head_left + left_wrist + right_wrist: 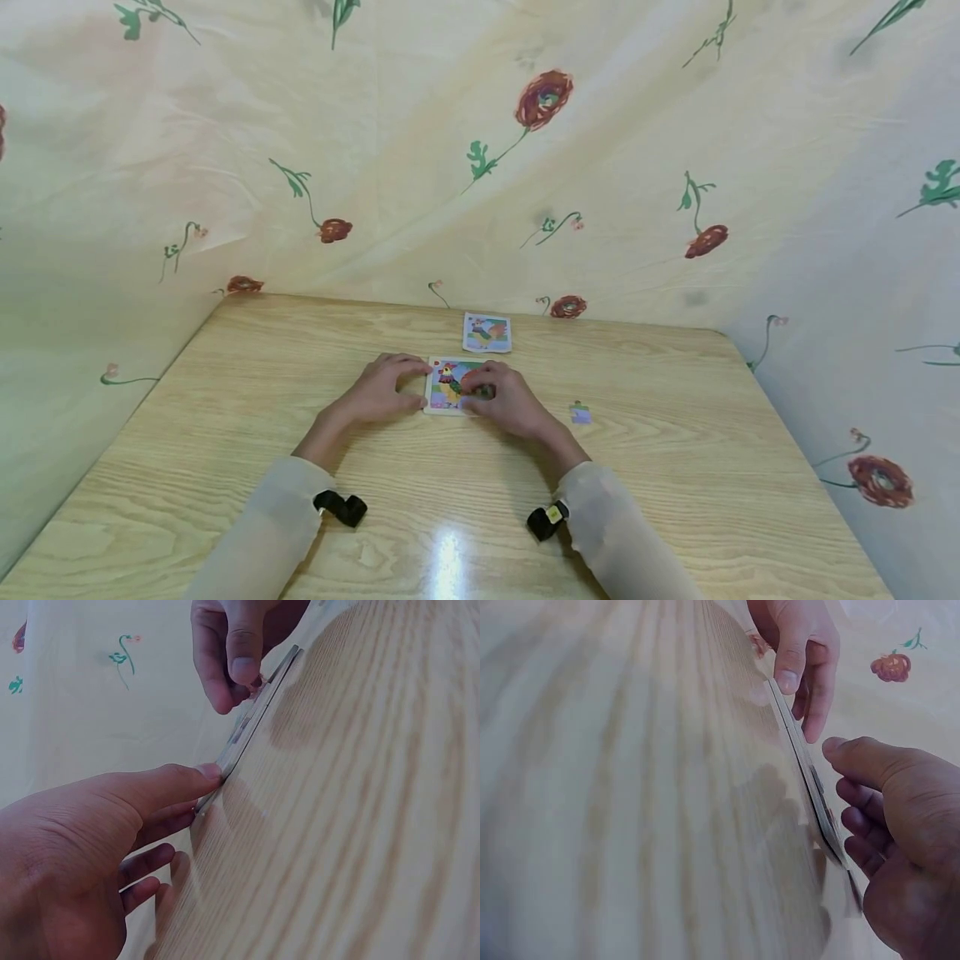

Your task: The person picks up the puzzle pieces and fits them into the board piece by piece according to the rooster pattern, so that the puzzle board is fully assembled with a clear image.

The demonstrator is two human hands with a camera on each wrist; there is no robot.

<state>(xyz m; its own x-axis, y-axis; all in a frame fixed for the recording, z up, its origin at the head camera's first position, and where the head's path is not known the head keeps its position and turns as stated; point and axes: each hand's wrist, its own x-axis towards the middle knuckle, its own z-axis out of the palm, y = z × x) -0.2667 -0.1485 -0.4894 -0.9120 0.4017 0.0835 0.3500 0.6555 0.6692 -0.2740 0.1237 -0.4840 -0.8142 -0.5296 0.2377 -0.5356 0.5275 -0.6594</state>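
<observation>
A small jigsaw puzzle board (447,385) with a rooster picture lies flat on the wooden table. My left hand (381,388) holds its left edge, thumb (199,772) at the near corner and fingers toward the far corner. Over the board's right half, my right hand (504,398) has thumb and fingers bent down close to the picture, hiding much of it. A small pinkish puzzle piece (257,686) shows at these fingertips in the left wrist view, mostly covered. One loose puzzle piece (580,412), lilac and green, lies right of the right hand.
Behind the board lies a square card (487,332) with the same rooster picture. The wooden table (450,467) ends at a flowered cloth (405,167) that hangs behind it and at both sides. Black wrist straps (341,507) sit over the pale sleeves.
</observation>
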